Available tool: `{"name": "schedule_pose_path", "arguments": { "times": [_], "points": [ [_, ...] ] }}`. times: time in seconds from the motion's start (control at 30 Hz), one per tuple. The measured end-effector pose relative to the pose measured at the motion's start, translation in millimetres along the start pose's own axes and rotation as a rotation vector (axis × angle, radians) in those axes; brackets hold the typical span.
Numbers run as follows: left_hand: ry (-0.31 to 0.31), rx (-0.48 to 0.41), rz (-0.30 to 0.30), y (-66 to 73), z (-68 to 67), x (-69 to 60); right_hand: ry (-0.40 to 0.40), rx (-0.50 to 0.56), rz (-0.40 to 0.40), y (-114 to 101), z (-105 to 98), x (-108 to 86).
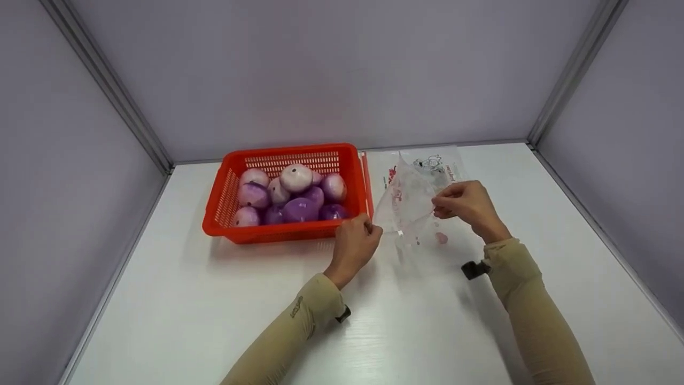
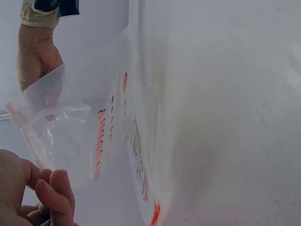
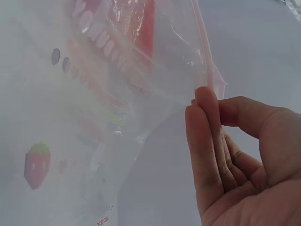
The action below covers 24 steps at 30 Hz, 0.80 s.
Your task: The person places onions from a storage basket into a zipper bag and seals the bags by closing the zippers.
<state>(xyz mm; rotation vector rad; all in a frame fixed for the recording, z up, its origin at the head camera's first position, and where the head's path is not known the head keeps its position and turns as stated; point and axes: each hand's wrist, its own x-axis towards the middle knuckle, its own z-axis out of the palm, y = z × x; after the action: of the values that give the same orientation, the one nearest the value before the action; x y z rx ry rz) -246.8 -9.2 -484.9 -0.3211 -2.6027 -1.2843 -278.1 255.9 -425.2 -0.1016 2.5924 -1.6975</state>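
Note:
A clear plastic bag with red print (image 1: 411, 198) is held up between both hands, its mouth spread apart. My left hand (image 1: 355, 245) pinches one side of the bag beside the basket's front right corner. On the other side, my right hand (image 1: 466, 206) pinches the bag's edge between thumb and fingers. In the left wrist view the bag (image 2: 70, 136) stretches from the left hand (image 2: 42, 197) towards the right hand (image 2: 40, 61). A pink strip along the bag's rim (image 3: 203, 42) runs to the right hand (image 3: 235, 160) in the right wrist view.
A red plastic basket (image 1: 283, 233) holding several purple and white onion-like items (image 1: 302, 209) stands on the white table (image 1: 214, 321), left of the bag. Another printed clear bag (image 1: 454, 160) lies flat behind the held one. Pale walls (image 1: 342, 80) enclose the table's back and sides.

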Motion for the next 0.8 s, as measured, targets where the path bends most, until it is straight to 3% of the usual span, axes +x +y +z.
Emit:
{"name": "schedule_pose_path", "arguments": {
  "times": [0.3,0.63,0.8],
  "points": [
    [0.030,0.027,0.002,-2.4,-3.6,-2.2,0.021,0.002,0.024,3.4,-9.5,-4.5],
    [0.055,-0.016,-0.025,2.6,-17.5,-3.2,0.165,-0.168,0.026,-2.2,-9.9,-11.4],
    [0.081,-0.010,-0.013,2.7,-22.7,-0.8,0.205,-0.130,0.025,-6.3,-11.8,-14.2]
  ]
}}
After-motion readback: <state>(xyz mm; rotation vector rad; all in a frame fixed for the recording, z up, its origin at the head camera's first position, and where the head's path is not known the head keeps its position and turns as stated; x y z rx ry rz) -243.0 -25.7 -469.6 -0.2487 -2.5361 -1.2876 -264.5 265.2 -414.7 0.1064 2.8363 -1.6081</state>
